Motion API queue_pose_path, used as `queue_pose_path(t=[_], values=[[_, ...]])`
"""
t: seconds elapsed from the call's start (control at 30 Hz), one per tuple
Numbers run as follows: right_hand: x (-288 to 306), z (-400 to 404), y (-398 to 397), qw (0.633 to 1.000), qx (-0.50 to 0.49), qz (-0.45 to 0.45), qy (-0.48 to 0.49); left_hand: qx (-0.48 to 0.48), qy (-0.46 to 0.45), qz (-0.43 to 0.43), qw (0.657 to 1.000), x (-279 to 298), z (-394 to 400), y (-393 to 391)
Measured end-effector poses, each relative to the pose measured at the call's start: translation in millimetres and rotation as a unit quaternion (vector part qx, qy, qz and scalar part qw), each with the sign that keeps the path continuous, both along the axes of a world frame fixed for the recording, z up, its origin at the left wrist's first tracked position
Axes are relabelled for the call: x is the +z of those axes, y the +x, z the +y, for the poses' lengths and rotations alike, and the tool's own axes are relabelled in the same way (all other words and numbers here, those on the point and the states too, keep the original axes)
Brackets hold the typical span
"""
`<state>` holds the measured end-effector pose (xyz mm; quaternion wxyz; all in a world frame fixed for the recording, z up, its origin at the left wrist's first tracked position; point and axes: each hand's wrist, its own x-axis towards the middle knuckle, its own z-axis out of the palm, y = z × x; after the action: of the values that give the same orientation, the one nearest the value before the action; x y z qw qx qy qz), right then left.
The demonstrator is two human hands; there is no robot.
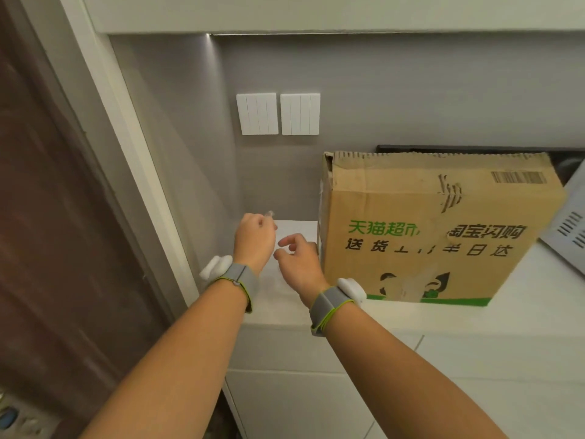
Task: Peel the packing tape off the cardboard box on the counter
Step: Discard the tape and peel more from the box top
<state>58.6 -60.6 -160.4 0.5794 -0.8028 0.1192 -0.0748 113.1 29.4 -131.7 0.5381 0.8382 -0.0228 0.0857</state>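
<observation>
A brown cardboard box (427, 229) with green and black print stands on the white counter (522, 296), its top edge torn and ragged. My left hand (254, 240) hovers over the counter left of the box, fingers pinched on a small clear scrap of packing tape (270, 213). My right hand (299, 263) is just beside the box's left edge with thumb and fingers curled near each other; a thin clear strip seems to run between the two hands, but it is too faint to tell. Clear tape remnants show on the box's front face (411, 285).
Two white switch plates (278, 114) sit on the grey wall behind the counter. A dark wooden door (47, 217) with a pale frame stands at the left. A grey vented appliance (566, 226) lies right of the box. White cabinet fronts are below the counter.
</observation>
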Motion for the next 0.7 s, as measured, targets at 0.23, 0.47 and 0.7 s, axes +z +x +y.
queue_pose_path(t=[0.23, 0.47, 0.7], values=[[-6, -6, -2, 1.000, 0.012, 0.018, -0.008, -0.017, 0.032, -0.022, 0.999, -12, 5, 7], [-7, -10, -7, 0.998, 0.031, 0.030, -0.051, 0.032, 0.004, -0.031, 0.999, -16, 8, 8], [-10, -3, -12, 0.953, 0.056, 0.059, -0.291, -0.031, 0.076, 0.014, 0.997, -20, 5, 14]])
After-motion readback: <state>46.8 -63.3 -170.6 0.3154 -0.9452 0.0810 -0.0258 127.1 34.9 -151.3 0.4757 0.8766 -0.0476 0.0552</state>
